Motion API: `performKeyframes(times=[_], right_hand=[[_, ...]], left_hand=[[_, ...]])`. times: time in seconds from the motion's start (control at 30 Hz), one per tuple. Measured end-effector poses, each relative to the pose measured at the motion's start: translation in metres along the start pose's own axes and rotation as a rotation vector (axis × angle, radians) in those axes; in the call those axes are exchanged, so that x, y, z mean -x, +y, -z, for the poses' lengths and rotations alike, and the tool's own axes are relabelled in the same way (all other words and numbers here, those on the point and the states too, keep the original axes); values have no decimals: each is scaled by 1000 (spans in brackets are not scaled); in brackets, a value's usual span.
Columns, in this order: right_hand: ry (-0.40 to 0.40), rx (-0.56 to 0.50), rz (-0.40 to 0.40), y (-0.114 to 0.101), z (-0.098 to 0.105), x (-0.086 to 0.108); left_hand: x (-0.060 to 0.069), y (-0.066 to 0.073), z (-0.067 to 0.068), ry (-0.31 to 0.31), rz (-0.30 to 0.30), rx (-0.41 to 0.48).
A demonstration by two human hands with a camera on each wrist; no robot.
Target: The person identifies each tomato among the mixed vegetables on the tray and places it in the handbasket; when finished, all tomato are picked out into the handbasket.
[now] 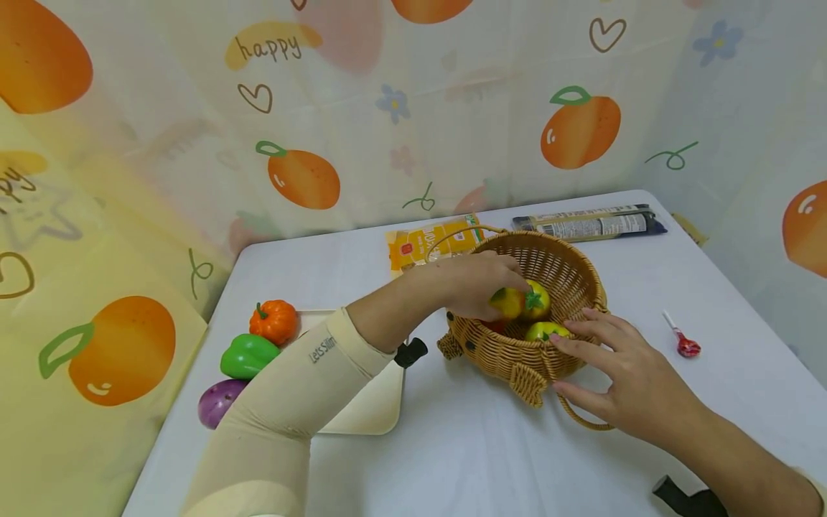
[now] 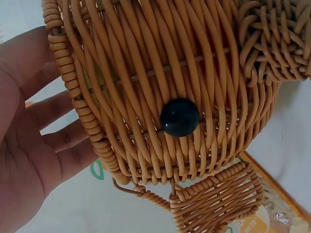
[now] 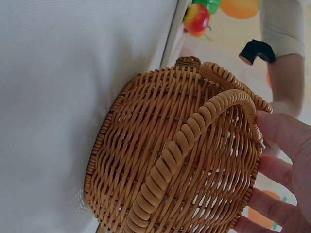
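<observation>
A woven fish-shaped basket (image 1: pixel 497 355) with a black button eye (image 2: pixel 180 117) holds several yellow-green toy fruits (image 1: pixel 535 300) and something red. Over its left rim reaches my left hand (image 1: pixel 481 283), fingers bent round one yellow toy fruit (image 1: pixel 507 304); its fingertips are partly hidden inside. Through the left wrist view the left hand (image 2: pixel 29 141) passes behind the wicker wall. My right hand (image 1: pixel 623 377) holds the basket's near right rim, thumb outside and fingers over the edge. Beside the right hand (image 3: pixel 291 179) arches the rope-wrapped handle (image 3: pixel 167 170).
Left of the basket lies a cream tray (image 1: pixel 371 413), partly behind the sleeved arm. An orange pumpkin (image 1: pixel 274 322), a green pepper (image 1: pixel 248 357) and a purple eggplant (image 1: pixel 221 402) sit along its left. Snack packets (image 1: pixel 413 248) and a dark long package (image 1: pixel 588 222) lie behind; a lollipop (image 1: pixel 686 345) lies right.
</observation>
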State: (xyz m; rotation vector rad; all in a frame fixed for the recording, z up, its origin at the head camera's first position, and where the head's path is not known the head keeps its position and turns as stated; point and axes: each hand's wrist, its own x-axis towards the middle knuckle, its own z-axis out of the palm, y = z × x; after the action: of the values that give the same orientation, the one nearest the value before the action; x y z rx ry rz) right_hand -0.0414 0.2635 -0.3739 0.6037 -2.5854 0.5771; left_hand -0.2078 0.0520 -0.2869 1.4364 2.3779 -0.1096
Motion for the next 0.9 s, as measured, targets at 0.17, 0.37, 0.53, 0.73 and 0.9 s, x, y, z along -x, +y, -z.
performKeyframes(times=[0.17,0.37,0.53,0.73,0.9], right_hand=[[-18,14,-12,-2,0,-2],[-9,21,-3,-2,0,-1],[7,18,4,-2,-1,0],[13,23,13,-2,-2,0],[47,27,38,-1,-2,-1]], left_hand=[[4,-4,-1,23,-11,-6],[15,-7,1,49,-20,3],[26,-9,0,66,-21,-2],[45,-14,0,80,29,51],[59,-24,-1,91,59,50]])
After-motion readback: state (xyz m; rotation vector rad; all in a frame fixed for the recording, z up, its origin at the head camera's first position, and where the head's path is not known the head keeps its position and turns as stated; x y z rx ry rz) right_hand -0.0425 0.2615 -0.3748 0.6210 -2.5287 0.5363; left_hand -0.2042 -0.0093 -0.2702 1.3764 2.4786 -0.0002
